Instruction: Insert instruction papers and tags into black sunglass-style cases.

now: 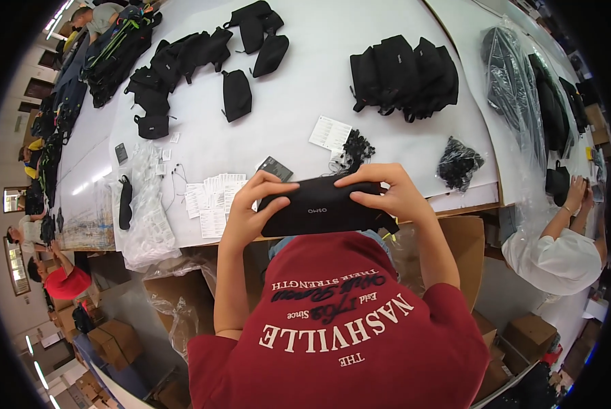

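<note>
Held level at the table's near edge is a black fabric pouch (312, 213) with small light lettering on its front. My left hand (259, 199) grips its left end, thumb on the near face and fingers over the top. On the opposite end my right hand (382, 189) pinches the upper edge in the same way. A short loop or tab sticks out at the pouch's lower right corner. Just beyond the hands lie a dark card (275, 169), a heap of small black cord pieces (355, 151) and a white printed sheet (330, 133). Spread white slips (213, 198) lie beside my left hand.
Similar black pouches (237, 95) are scattered at the far left, and a stack of pouches (404, 75) sits far right. A clear bag of black parts (460, 163) lies right; crumpled plastic bags (145, 211) lie left. Co-workers stand at both sides, one in a white shirt (557, 255).
</note>
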{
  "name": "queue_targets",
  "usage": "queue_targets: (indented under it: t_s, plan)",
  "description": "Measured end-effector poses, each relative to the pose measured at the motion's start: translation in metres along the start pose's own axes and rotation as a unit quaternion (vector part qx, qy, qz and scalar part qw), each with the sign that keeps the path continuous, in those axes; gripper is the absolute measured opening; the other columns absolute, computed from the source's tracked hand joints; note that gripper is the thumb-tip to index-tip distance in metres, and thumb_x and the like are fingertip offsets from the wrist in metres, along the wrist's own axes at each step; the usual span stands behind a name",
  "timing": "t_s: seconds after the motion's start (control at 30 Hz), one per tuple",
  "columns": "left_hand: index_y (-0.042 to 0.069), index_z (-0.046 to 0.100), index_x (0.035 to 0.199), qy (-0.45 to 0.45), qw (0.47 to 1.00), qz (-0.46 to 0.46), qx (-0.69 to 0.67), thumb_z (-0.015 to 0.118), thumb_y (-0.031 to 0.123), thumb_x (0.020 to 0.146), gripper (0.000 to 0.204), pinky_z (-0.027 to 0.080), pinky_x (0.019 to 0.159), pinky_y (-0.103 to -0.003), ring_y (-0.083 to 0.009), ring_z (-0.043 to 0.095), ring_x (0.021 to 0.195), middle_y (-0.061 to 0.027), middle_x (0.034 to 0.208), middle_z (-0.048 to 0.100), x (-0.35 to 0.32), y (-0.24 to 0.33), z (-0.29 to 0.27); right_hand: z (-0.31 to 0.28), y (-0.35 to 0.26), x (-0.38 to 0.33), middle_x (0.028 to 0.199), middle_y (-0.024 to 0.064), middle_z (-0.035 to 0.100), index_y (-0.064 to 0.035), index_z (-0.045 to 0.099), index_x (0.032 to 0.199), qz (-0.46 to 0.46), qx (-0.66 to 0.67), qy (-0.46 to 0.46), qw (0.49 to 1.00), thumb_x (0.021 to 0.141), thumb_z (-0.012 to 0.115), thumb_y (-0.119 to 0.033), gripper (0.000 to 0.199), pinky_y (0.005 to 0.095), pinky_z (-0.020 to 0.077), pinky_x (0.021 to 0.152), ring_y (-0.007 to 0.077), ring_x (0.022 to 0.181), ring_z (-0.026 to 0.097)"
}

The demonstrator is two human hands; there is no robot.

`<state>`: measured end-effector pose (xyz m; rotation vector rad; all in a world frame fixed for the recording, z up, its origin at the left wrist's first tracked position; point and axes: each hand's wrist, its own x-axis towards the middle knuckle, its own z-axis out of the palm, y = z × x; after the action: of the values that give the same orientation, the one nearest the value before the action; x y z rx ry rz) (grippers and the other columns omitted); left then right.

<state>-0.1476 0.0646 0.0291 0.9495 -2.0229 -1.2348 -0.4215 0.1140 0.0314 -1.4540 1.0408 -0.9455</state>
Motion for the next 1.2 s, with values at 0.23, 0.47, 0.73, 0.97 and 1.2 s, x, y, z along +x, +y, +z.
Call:
queue_targets:
  t_s: [0.23, 0.47, 0.73, 0.97, 1.2]
  plan:
    - [0.011, 0.066, 0.112, -0.004, 0.998, -0.061, 0.003, 0.061, 0.012, 0.086, 0.027, 0.043, 0.075, -0.026, -0.0138, 0.051, 0.082, -0.0058, 0.107, 0.050, 0.002, -0.015, 0.010, -0.048, 0.006, 0.036, 0.067, -0.0001, 0.055, -0.0084, 0.071, 0.097, 0.027, -0.149, -0.044, 0.987, 0.082, 0.066, -0.013, 0.016, 0.0231, 0.0336, 0.054, 0.0064, 0.062, 0.043]
    - [0.008, 0.051, 0.125, 0.164, 0.957, -0.225, 0.079, 0.062, 0.029, 0.086, 0.046, 0.045, 0.085, -0.036, -0.0268, 0.049, 0.107, -0.0153, 0.127, 0.040, -0.038, -0.130, -0.015, -0.158, 0.013, 0.071, 0.079, 0.0058, 0.058, -0.0100, 0.065, 0.113, -0.038, -0.309, 0.417, 0.854, 0.084, 0.065, -0.021, 0.031, 0.0265, 0.0430, 0.061, 0.0134, 0.065, 0.053]
    - [-0.006, 0.029, 0.135, 0.155, 0.865, -0.329, 0.346, 0.072, 0.045, 0.073, 0.091, 0.034, 0.097, -0.048, -0.0427, 0.039, 0.113, -0.0265, 0.128, 0.037, -0.081, -0.214, -0.002, -0.239, 0.120, 0.075, 0.106, 0.0177, 0.057, -0.0171, 0.045, 0.134, 0.126, -0.517, 0.328, 0.781, 0.079, 0.063, -0.024, 0.058, 0.0396, 0.0448, 0.088, 0.0317, 0.100, 0.056]
    - [-0.005, 0.044, 0.115, 0.279, 0.851, -0.244, 0.373, 0.073, 0.030, 0.075, 0.061, 0.036, 0.091, -0.046, -0.0380, 0.043, 0.109, -0.0215, 0.116, 0.047, -0.080, -0.203, -0.002, -0.096, 0.098, 0.043, 0.083, 0.0074, 0.058, -0.0116, 0.064, 0.094, 0.001, -0.352, 0.307, 0.884, 0.078, 0.065, -0.018, 0.017, 0.0366, 0.0466, 0.069, 0.0237, 0.076, 0.058]
    - [0.000, 0.045, 0.090, 0.342, 0.878, -0.277, 0.191, 0.063, 0.009, 0.082, 0.022, 0.042, 0.076, -0.034, -0.0309, 0.054, 0.078, -0.0152, 0.085, 0.056, -0.075, -0.192, -0.011, -0.010, 0.175, -0.048, 0.079, 0.0080, 0.056, -0.0076, 0.058, 0.081, 0.214, -0.376, 0.068, 0.899, 0.073, 0.070, -0.019, 0.019, 0.0375, 0.0463, 0.068, 0.0271, 0.076, 0.058]
